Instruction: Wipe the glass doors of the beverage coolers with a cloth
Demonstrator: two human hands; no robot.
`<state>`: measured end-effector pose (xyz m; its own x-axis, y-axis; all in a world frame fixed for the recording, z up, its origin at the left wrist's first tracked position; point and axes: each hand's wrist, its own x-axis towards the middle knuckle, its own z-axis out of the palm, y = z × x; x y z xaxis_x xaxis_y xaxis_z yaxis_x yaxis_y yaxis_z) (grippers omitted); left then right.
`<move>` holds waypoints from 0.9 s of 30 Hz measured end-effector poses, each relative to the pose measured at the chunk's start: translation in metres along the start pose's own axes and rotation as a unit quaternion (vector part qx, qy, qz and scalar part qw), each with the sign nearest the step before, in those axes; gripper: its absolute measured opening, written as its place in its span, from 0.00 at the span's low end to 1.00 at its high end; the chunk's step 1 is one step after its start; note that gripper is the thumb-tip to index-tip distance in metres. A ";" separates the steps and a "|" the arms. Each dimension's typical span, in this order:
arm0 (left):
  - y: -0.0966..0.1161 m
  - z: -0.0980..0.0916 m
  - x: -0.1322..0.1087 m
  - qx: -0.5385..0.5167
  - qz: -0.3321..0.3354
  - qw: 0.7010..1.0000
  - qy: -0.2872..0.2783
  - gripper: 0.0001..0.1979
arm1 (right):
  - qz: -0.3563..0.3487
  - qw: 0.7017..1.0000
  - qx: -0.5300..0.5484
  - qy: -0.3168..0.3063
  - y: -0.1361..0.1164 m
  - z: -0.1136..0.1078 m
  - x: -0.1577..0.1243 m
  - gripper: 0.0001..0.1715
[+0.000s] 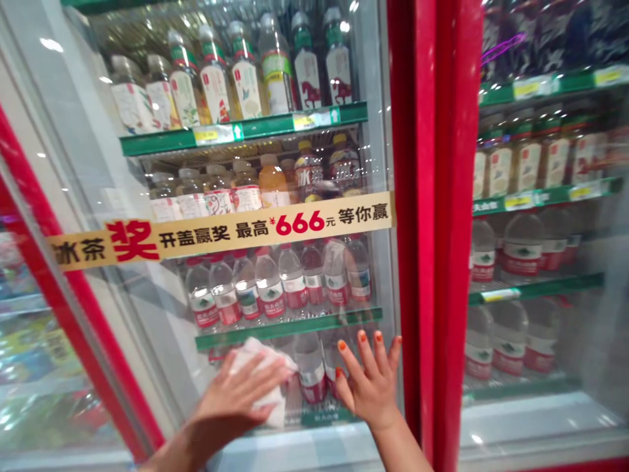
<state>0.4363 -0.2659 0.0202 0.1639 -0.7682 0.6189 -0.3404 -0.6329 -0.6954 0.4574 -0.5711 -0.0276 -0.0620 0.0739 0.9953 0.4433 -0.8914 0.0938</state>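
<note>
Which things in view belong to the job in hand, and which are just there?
Seemingly in use:
- left hand, over the white wipe
- white wipe, at the glass door
- glass door
- right hand, fingers spread at the door

Just there:
- bottles on shelves behind the glass
- yellowish lettered strip
- red frame

From your head, the single camera faces forward and down, near above your outstretched fingers [367,357], with the glass door [275,145] upright beyond them.
</note>
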 end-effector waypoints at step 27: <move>0.090 0.057 -0.169 0.035 -0.349 0.936 0.041 0.39 | 0.037 0.996 0.012 -0.074 -0.008 0.003 -0.014 0.36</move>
<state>0.4309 -0.1986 -0.1674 0.2501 -0.1577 0.9553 -0.1147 -0.9845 -0.1325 0.4576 -0.5631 -0.0422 0.1033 0.0755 0.9918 0.4640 -0.8856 0.0191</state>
